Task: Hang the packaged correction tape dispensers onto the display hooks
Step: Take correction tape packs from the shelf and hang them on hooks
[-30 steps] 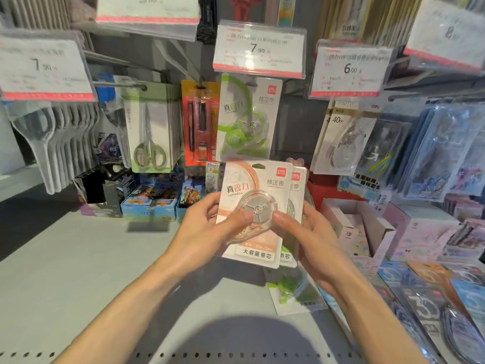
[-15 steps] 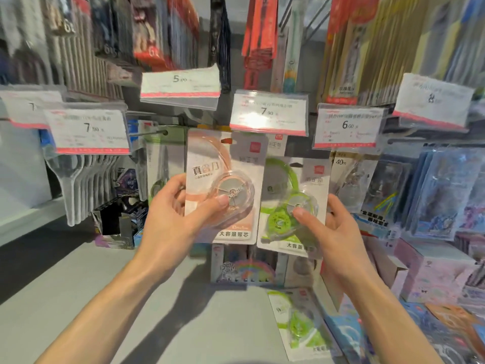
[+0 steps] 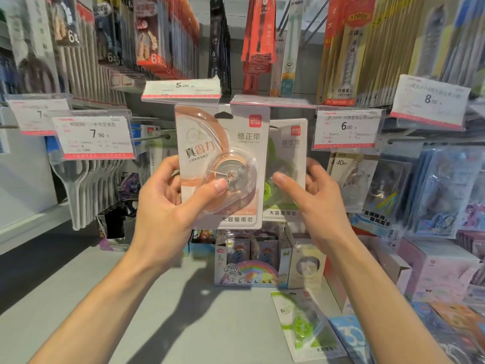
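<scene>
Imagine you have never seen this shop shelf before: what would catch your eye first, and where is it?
First, the orange correction tape pack, raised in the middle of the view with the left hand gripping it, thumb on its clear blister. Just behind it to the right, the right hand holds a green correction tape pack. Another green pack lies flat on the grey shelf below.

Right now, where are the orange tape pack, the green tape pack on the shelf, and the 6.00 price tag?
orange tape pack point(image 3: 231, 143): head view, card face.
green tape pack on the shelf point(image 3: 301, 327): head view, green wheel.
6.00 price tag point(image 3: 347, 126): head view, printed price.
</scene>
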### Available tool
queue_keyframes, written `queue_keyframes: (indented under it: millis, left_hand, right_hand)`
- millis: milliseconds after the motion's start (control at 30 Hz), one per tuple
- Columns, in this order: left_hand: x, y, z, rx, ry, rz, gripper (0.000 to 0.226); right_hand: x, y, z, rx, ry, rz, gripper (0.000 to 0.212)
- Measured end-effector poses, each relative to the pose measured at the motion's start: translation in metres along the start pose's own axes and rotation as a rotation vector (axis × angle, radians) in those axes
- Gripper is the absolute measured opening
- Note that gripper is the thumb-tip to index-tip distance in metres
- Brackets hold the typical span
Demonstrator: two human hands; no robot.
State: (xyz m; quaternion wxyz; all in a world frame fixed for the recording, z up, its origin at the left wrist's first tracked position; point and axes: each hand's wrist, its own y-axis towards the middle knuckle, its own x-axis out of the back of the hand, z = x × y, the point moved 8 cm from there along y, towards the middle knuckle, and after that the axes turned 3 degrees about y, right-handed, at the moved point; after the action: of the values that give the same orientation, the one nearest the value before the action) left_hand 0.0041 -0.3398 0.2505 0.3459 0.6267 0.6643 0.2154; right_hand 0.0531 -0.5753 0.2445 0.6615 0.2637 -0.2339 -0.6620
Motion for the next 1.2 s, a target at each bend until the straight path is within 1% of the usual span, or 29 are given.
queue_keyframes:
  millis: [167, 333, 433, 500, 567, 633, 700, 733, 800, 867, 900, 967, 1033, 1100, 1133, 1200]
  left_hand:
    - [0.0, 0.0, -0.001, 0.001, 0.023, 0.006, 0.049]
    - [-0.002, -0.001, 0.003, 0.012, 0.077, 0.011, 0.049]
    - [-0.002, 0.0, 0.008, 0.021, 0.116, 0.011, 0.045]
    - [-0.004, 0.001, 0.012, 0.028, 0.145, 0.011, 0.044]
    - [-0.005, 0.002, 0.016, 0.034, 0.184, 0.011, 0.043]
    - [-0.007, 0.002, 0.021, 0.04, 0.22, 0.022, 0.042]
    - [-0.008, 0.002, 0.025, 0.047, 0.242, 0.03, 0.04]
    - [-0.008, 0.002, 0.027, 0.05, 0.251, 0.032, 0.04]
    - [-0.008, 0.002, 0.032, 0.057, 0.269, 0.036, 0.039]
    - [-0.009, 0.002, 0.037, 0.073, 0.274, 0.034, 0.039]
    - [-0.009, 0.002, 0.041, 0.085, 0.271, 0.03, 0.039]
    - [-0.012, 0.003, 0.047, 0.108, 0.268, 0.022, 0.037]
    - [-0.017, 0.005, 0.053, 0.133, 0.256, 0.02, 0.036]
    - [-0.024, 0.006, 0.059, 0.155, 0.229, 0.024, 0.036]
    - [-0.028, 0.006, 0.06, 0.158, 0.219, 0.033, 0.036]
    - [-0.036, 0.004, 0.062, 0.16, 0.218, 0.066, 0.034]
  right_hand:
    - [-0.001, 0.011, -0.005, 0.002, -0.059, -0.059, 0.029]
    - [0.001, 0.018, -0.024, -0.06, -0.129, -0.147, 0.028]
    - [0.007, 0.026, -0.042, -0.145, -0.174, -0.254, 0.035]
    - [0.008, 0.031, -0.051, -0.173, -0.222, -0.283, 0.043]
    - [0.006, 0.033, -0.057, -0.184, -0.276, -0.275, 0.05]
    - [0.003, 0.034, -0.061, -0.182, -0.39, -0.23, 0.055]
    - [0.001, 0.032, -0.06, -0.17, -0.521, -0.167, 0.05]
    - [0.003, 0.03, -0.059, -0.176, -0.543, -0.152, 0.046]
    - [0.008, 0.023, -0.053, -0.177, -0.485, -0.15, 0.031]
    - [0.013, 0.014, -0.042, -0.138, -0.426, -0.166, 0.015]
    - [0.016, 0.009, -0.038, -0.122, -0.402, -0.184, 0.015]
    - [0.022, -0.004, -0.032, -0.105, -0.352, -0.221, 0.023]
    - [0.021, -0.015, -0.026, -0.097, -0.293, -0.215, 0.03]
    - [0.012, -0.022, -0.021, -0.087, -0.246, -0.129, 0.039]
    - [0.006, -0.025, -0.019, -0.088, -0.256, -0.078, 0.038]
    - [-0.001, -0.026, -0.018, -0.088, -0.281, -0.007, 0.029]
